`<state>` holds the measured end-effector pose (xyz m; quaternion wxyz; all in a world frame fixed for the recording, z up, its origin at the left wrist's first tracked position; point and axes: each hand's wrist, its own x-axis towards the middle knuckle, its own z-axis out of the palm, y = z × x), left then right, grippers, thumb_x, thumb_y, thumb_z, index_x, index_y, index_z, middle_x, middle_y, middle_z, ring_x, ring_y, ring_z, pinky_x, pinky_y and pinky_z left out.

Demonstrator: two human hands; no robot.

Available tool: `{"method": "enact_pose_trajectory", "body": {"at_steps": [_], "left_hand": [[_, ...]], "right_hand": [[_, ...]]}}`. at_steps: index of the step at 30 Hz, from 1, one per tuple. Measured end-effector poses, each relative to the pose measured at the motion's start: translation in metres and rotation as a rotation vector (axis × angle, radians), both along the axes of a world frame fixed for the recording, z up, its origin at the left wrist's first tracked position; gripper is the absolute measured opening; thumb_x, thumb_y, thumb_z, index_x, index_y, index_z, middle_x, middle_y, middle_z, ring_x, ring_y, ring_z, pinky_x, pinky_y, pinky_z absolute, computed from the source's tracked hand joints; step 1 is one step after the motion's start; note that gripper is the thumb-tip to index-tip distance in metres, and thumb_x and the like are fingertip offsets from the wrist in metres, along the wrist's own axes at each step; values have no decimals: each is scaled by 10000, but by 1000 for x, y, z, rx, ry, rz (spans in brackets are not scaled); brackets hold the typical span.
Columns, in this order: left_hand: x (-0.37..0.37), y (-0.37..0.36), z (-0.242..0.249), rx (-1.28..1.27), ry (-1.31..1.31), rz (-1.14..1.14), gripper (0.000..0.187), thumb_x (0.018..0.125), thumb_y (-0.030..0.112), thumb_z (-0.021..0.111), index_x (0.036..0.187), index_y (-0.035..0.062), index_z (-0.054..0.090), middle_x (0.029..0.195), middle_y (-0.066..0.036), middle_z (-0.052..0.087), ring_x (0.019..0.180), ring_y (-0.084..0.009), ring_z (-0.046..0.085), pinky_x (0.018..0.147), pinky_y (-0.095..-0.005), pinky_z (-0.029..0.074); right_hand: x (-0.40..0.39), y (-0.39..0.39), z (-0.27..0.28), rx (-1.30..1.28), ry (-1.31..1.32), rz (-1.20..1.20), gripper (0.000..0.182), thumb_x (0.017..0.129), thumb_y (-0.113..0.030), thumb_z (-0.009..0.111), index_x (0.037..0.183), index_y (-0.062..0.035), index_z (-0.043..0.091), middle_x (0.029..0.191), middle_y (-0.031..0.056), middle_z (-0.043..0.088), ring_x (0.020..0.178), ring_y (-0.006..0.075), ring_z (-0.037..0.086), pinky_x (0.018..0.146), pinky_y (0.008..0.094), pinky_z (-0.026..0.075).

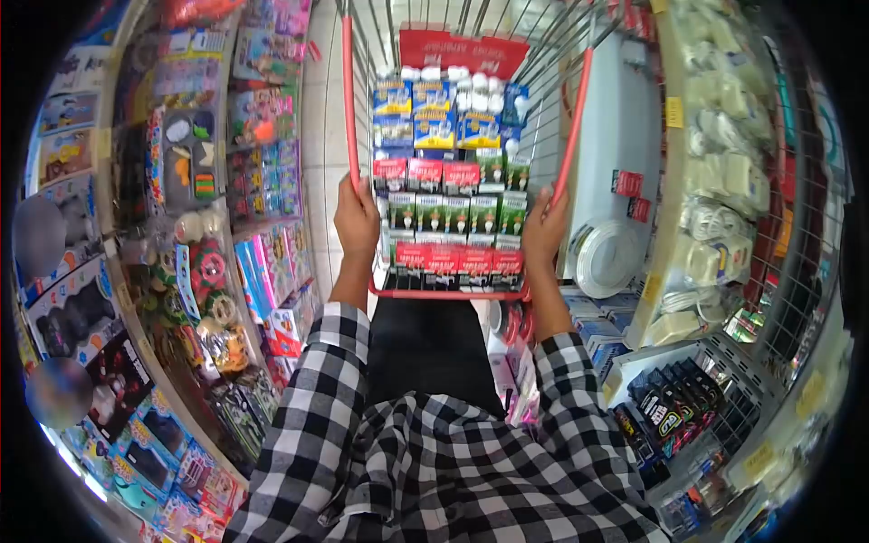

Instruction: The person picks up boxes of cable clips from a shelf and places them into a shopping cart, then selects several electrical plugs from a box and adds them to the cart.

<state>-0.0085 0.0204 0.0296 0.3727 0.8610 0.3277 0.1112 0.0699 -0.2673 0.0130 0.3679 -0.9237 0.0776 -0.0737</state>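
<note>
A wire shopping cart with red-padded rails stands in front of me in a shop aisle. My left hand grips the cart's left red rail. The right red rail is held by my right hand near its lower end. Inside the cart lie rows of boxed goods: blue and yellow boxes at the far end, green and white boxes in the middle, red-topped boxes nearest me. My sleeves are black-and-white check.
Shelves of toys in bright packaging line the left side. On the right, a rack holds coiled white cables and sockets, with boxed items lower down. The tiled aisle floor runs ahead, narrow between the shelves.
</note>
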Motion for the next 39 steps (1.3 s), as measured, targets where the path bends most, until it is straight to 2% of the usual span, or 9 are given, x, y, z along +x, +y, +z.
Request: {"method": "enact_pose_trajectory", "body": {"at_steps": [5,15,21,23,25,27,35,37,39], "left_hand": [[32,3,-2,45,-64,53,294,1020,297,504,1068,19,585,752,-185,608,677,-356,615,627,-424,472],[112,22,15,73,-84,23,177,983,204,554,1060,50,596,837,-193,638,714,-380,624,641,-441,478],[151,36,12,47,-139,17,171,984,185,553,1061,40,599,852,-195,637,711,-373,625,636,-431,480],[161,40,11,45,-164,13,173,984,188,555,1060,39,600,843,-193,631,693,-370,614,626,-427,474],[172,40,12,40,-113,-1,168,984,188,561,1043,36,600,789,-180,610,628,-330,584,592,-406,457],[178,41,10,21,-123,-6,166,984,189,569,1012,28,597,728,-161,580,569,-276,533,556,-380,434],[199,53,-3,16,-129,18,168,981,176,587,987,8,600,692,-133,561,545,-195,488,524,-353,408],[208,56,-3,28,-144,9,173,983,177,587,983,5,599,687,-124,555,551,-172,485,522,-342,405],[208,51,-3,10,-185,12,171,985,178,589,984,7,596,671,-103,540,567,-139,480,527,-318,404]], "right_hand": [[34,15,26,108,101,-11,543,982,-337,560,1384,1,424,1215,273,593,1087,405,613,890,469,488],[96,37,14,17,-169,-5,584,909,-188,633,1401,35,412,1357,245,516,1242,403,520,1035,459,408],[135,59,28,-431,-379,149,556,859,-188,654,1362,-18,487,1445,171,437,1340,381,402,1127,532,249],[146,65,23,-452,-367,159,561,853,-196,657,1363,-30,490,1424,164,465,1347,370,401,1133,558,228],[159,74,24,-193,-194,479,557,862,-210,646,1367,-34,489,1411,157,488,1367,362,386,1151,590,168],[176,99,15,-248,-85,678,611,870,-217,663,1423,-75,446,1426,111,500,1399,356,350,1144,661,73],[224,124,3,-322,174,793,624,774,-258,775,1340,-123,551,1263,68,558,1321,282,415,1142,679,-19],[229,122,5,-261,80,741,528,766,-246,785,1250,-117,617,1119,69,567,1200,264,501,1165,640,15],[230,109,11,-104,69,717,484,767,-204,788,1214,-94,636,1117,89,555,1106,282,559,1159,553,219]]}}
